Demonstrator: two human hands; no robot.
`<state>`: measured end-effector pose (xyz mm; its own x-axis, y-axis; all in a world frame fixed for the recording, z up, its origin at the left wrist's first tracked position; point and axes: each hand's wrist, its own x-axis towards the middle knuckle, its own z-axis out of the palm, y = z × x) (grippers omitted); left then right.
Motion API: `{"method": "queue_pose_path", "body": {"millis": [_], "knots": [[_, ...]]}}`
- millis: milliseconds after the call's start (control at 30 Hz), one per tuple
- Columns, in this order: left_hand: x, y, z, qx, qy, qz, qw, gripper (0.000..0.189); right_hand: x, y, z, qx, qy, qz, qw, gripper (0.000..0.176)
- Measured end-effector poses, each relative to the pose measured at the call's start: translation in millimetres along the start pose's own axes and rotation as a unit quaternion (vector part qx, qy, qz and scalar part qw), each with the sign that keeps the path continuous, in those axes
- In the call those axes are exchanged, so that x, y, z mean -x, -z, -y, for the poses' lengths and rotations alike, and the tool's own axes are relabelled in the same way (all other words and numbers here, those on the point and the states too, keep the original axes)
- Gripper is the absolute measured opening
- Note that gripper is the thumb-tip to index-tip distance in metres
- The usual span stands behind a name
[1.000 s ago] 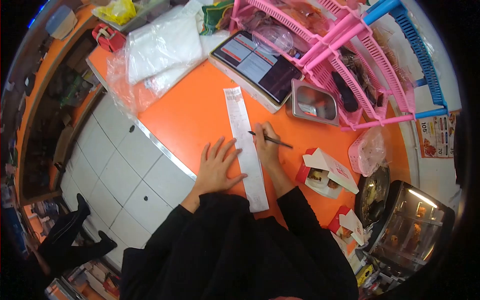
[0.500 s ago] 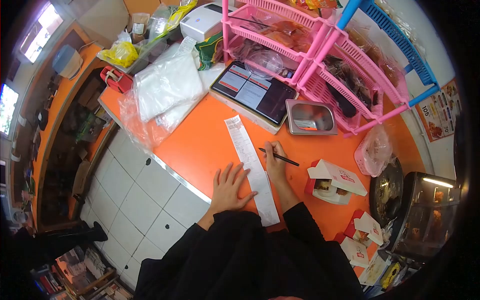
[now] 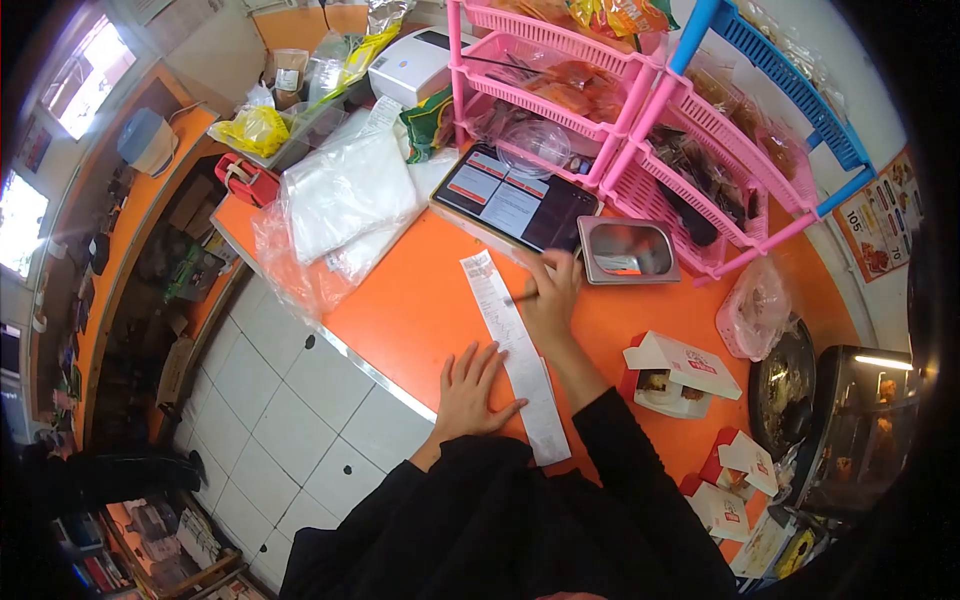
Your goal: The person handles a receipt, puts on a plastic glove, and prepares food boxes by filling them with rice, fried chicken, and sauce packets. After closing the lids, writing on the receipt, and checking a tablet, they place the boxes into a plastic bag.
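A long paper receipt with printed lines lies lengthwise on the orange counter. My left hand rests on the counter with fingers spread, thumb and fingertips at the receipt's left edge. Over the paper's right side, my right hand is closed round a dark pen, of which only a short piece shows; the hand is slightly blurred. Just beyond the receipt, a tablet with a lit screen leans on a pale support. Right of it sits a small metal tray.
Pink tiered baskets with bagged goods stand at the back. Plastic bags cover the left corner. Food boxes stand open on the right, near a dark pan and a lit display case. The counter's metal edge borders the tiled floor.
My right hand has moved away from me along the receipt, nearer the tablet, with the pen turned so less of it shows. My left hand stays flat. The whole view has shifted slightly.
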<state>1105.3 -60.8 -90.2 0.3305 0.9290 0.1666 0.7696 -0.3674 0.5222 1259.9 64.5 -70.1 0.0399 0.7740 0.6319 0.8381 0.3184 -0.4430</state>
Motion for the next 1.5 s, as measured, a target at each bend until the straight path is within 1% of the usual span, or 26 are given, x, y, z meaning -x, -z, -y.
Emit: {"method": "queue_pose_path", "body": {"millis": [100, 200, 233, 333, 433, 533, 600, 667, 733, 767, 900, 967, 1033, 1133, 1233, 1367, 1500], "knots": [[0, 0, 0, 0.004, 0.002, -0.004, 1.0, 0.078, -46, -19, 7, 0.046, -0.005, 0.035, 0.998, 0.041], [1, 1, 0, 0.002, 0.008, 0.003, 1.0, 0.078, -74, -43, 2, 0.082, 0.036, 0.05, 0.995, 0.047], [1, 1, 0, 0.005, 0.005, 0.003, 1.0, 0.078, -79, -47, 3, 0.084, 0.03, 0.082, 0.993, 0.049], [3, 0, 3, 0.009, 0.005, 0.005, 1.0, 0.078, -90, -65, 1, 0.116, 0.043, 0.122, 0.985, 0.041], [2, 3, 2, 0.017, 0.016, 0.017, 1.0, 0.079, -94, -77, -2, 0.114, 0.05, 0.122, 0.985, 0.043], [3, -2, 6, 0.019, 0.015, 0.015, 1.0, 0.082, -95, -79, -7, 0.099, 0.056, 0.112, 0.987, 0.051], [4, -2, 5, 0.013, 0.018, 0.014, 1.0, 0.081, -97, -67, 1, 0.078, 0.027, 0.057, 0.995, 0.053], [5, -1, 5, 0.008, 0.014, 0.01, 1.0, 0.08, -91, -59, 3, 0.067, -0.015, 0.048, 0.997, 0.054], [6, 1, 7, 0.01, 0.015, 0.016, 1.0, 0.08, -75, -42, 3, 0.025, -0.028, 0.042, 0.998, 0.042], [6, 1, 8, 0.01, 0.014, 0.016, 1.0, 0.08, -66, -34, 4, -0.017, -0.043, 0.048, 0.998, 0.037], [5, 2, 6, 0.012, 0.01, 0.023, 1.0, 0.081, -22, 7, 3, -0.161, -0.118, 0.078, 0.977, 0.024], [8, -1, 8, 0.012, 0.01, 0.016, 1.0, 0.081, 7, 15, 7, -0.228, -0.154, 0.085, 0.958, 0.024], [6, -3, 9, 0.005, 0.005, 0.008, 1.0, 0.082, 29, 30, 2, -0.27, -0.188, 0.069, 0.942, 0.027], [6, -8, 7, -0.001, -0.004, 0.004, 1.0, 0.083, 60, 49, 0, -0.305, -0.279, 0.103, 0.904, 0.034], [4, -5, 6, -0.003, -0.014, 0.002, 1.0, 0.083, 78, 61, -3, -0.295, -0.29, 0.101, 0.905, 0.035], [5, 0, 2, -0.029, -0.021, 0.005, 0.999, 0.083, 93, 65, -7, -0.339, -0.327, 0.082, 0.879, 0.033], [5, -1, 2, -0.049, -0.028, 0.0, 0.998, 0.084, 109, 62, -14, -0.334, -0.324, 0.077, 0.882, 0.031]]}}
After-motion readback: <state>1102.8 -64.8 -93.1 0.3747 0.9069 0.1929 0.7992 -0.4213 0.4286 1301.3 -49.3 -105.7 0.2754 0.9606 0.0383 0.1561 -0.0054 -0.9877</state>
